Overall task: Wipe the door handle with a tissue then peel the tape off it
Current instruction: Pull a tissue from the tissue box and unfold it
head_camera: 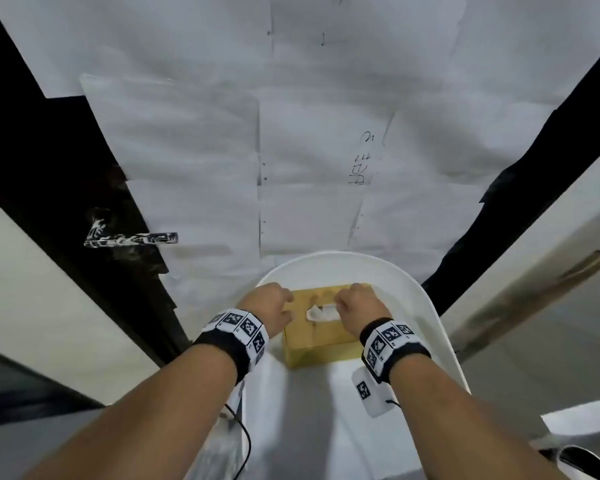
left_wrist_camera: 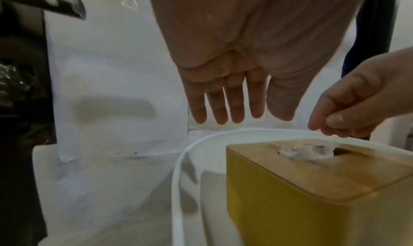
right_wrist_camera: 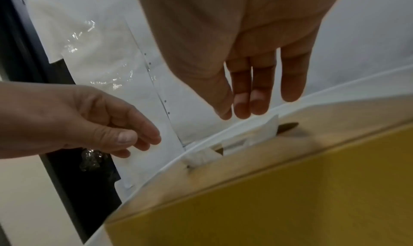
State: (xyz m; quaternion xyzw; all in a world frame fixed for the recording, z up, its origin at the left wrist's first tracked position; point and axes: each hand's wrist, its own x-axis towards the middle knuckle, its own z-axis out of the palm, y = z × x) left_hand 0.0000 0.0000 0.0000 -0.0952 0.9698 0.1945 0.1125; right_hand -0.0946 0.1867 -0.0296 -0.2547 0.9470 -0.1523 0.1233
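A yellow tissue box [head_camera: 321, 344] with a wooden lid stands on a white rounded seat [head_camera: 430, 306]. A white tissue [head_camera: 321, 311] sticks out of the lid's slot. My left hand [head_camera: 284, 299] hovers over the box's left end, fingers relaxed and empty [left_wrist_camera: 232, 119]. My right hand [head_camera: 342, 301] hangs just above the tissue [right_wrist_camera: 245, 140], loosely bent, holding nothing [right_wrist_camera: 245, 112]. The door handle [head_camera: 132, 239], dark and wrapped in crinkled clear tape, juts out from the black door edge to the far left, well away from both hands.
White paper sheets [head_camera: 309, 150] cover the door ahead. Black door frame strips run down both sides. A cable [head_camera: 243, 441] hangs by my left forearm. The handle's end [left_wrist_camera: 55, 4] shows at the upper left of the left wrist view.
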